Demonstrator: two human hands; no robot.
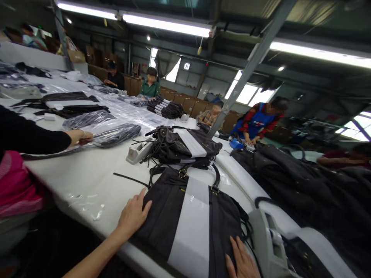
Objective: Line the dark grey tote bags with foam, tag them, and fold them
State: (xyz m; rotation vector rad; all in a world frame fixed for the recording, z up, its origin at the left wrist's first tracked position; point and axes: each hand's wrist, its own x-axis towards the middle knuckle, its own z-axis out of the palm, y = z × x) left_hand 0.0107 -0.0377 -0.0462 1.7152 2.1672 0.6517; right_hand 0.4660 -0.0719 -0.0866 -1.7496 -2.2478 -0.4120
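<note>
A black bag [162, 208] lies flat on the white table, a broad white paper band [193, 216] wrapped round its middle and its handles pointing away from me. My left hand [133, 212] rests at the bag's left edge, fingers spread, holding nothing. On the lower right side of the bag lies my right hand [242, 258], its fingers apart and partly cut off by the frame's bottom. Just beyond, more banded black bags [185, 143] are stacked, with loose straps hanging to the left.
A grey tape dispenser [268, 239] stands right of the bag, another [139, 152] beside the stack. A big heap of black bags [304, 189] fills the right. At left, a person's arm [34, 131] reaches over plastic-wrapped bags [116, 135]. Other people sit or stand farther back.
</note>
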